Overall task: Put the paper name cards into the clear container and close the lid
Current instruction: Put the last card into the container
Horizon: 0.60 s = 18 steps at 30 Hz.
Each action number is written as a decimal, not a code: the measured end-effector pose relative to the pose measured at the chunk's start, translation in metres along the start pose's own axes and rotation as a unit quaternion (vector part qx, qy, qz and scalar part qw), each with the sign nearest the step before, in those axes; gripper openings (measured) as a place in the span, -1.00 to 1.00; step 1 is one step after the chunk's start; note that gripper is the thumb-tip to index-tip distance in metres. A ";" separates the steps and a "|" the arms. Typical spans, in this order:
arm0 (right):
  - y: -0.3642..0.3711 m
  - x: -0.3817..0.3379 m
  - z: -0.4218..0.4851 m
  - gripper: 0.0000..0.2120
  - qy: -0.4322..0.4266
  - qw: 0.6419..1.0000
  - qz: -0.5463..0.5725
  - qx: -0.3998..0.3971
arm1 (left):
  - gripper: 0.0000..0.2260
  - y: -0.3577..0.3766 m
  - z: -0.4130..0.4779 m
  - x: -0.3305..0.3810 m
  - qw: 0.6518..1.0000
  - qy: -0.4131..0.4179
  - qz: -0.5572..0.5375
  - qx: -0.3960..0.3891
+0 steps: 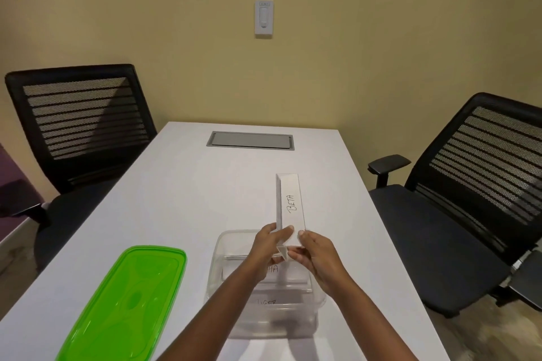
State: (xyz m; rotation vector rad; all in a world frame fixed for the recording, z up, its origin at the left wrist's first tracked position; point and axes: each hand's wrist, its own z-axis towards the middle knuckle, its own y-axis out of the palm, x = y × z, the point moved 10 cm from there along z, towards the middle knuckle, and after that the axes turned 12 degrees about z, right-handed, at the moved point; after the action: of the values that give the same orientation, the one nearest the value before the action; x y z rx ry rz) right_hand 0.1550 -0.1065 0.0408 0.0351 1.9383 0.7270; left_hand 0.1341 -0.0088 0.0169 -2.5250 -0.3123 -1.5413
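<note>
A folded white paper name card (291,202) marked "BETA" points away from me, held at its near end above the clear container (315,306). My left hand (268,240) pinches its left side and my right hand (315,252) grips its right side. Inside the container lie two other white cards, one (274,269) partly hidden by my left wrist, another (268,302) nearer me. The green lid (126,305) lies flat on the white table (176,199), left of the container and apart from it.
A grey cable hatch (250,141) is set into the table's far end. Black mesh office chairs stand at the left (82,126) and the right (469,184). A light switch (264,18) is on the yellow wall.
</note>
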 end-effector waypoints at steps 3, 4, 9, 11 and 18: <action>0.006 0.001 -0.006 -0.81 0.018 1.000 -0.004 -0.015 | -0.88 -0.003 -0.009 -0.002 0.999 0.008 0.011 -0.030; 0.008 0.002 -0.008 -0.83 0.028 0.999 -0.012 -0.022 | -0.91 -0.006 -0.012 -0.002 0.999 0.013 0.010 -0.033; 0.007 -0.010 -0.008 -0.81 0.020 0.999 0.037 -0.020 | -0.88 -0.013 -0.025 0.004 0.994 0.044 0.004 -0.098; -0.004 -0.023 -0.004 -0.81 -0.001 0.995 0.099 0.016 | -0.87 -0.015 -0.030 0.003 0.991 0.033 0.004 -0.133; -0.047 -0.050 -0.003 -0.95 -0.029 0.993 0.085 0.080 | -0.79 -0.040 -0.029 -0.004 0.988 0.015 -0.001 -0.151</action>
State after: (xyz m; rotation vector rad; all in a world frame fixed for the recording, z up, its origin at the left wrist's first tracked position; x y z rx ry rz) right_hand 0.1898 -0.1626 0.0590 0.3208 1.9507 0.6726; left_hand 0.0968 0.0218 0.0279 -2.7177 -0.0810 -1.7431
